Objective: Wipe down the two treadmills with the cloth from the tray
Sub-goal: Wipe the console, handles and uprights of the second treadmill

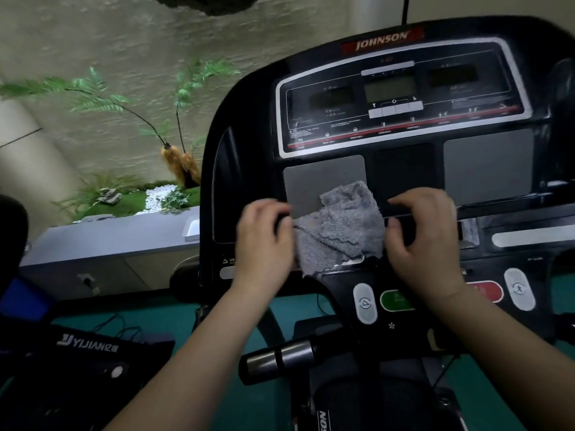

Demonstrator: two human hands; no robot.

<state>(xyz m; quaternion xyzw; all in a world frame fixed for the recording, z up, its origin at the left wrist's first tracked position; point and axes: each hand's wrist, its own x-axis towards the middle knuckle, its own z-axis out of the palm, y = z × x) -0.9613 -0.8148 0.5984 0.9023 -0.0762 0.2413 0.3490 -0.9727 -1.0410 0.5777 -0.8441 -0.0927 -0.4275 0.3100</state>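
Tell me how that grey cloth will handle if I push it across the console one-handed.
The grey cloth looks limp: it lies crumpled in folds between the left hand and right hand, so it will probably bunch rather than slide flat. Its fluffy pile should grip the console, not slip.

Console point(401, 98) small print blurred; red button point(488, 290) half hidden behind wrist.

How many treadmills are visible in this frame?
2. The Johnson treadmill fills centre-right, where the cloth lies on its console; the Yijian treadmill shows partly at lower left. Others may be out of frame.
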